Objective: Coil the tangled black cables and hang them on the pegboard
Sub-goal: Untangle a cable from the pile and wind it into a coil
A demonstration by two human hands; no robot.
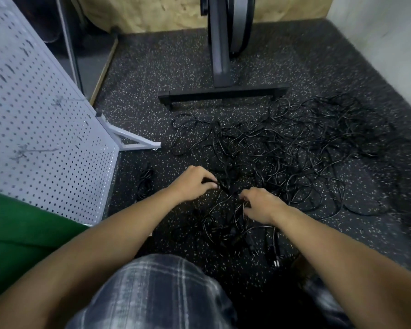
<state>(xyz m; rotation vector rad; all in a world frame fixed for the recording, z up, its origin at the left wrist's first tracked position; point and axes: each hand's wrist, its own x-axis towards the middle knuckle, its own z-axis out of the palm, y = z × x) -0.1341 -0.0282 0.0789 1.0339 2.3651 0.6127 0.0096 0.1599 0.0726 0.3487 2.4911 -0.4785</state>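
Observation:
A big tangle of thin black cables (pixel 292 148) sprawls over the speckled rubber floor, from the centre out to the right. My left hand (pixel 195 184) reaches into its near edge and pinches a black cable between thumb and fingers. My right hand (pixel 259 205) sits just right of it, fingers curled round cable strands. Several plug ends (pixel 252 243) lie close to my knees. A small separate cable bundle (pixel 145 184) lies on the floor left of my left hand. The white pegboard (pixel 38 129) stands at the left on a white metal foot (pixel 138 141); no cable hangs on it.
A dark grey machine stand (pixel 221 93) with a flat base bar rises behind the tangle. A white wall (pixel 389 51) closes the right side and a plywood panel (pixel 152 15) the back. Green fabric (pixel 17 236) lies at the lower left.

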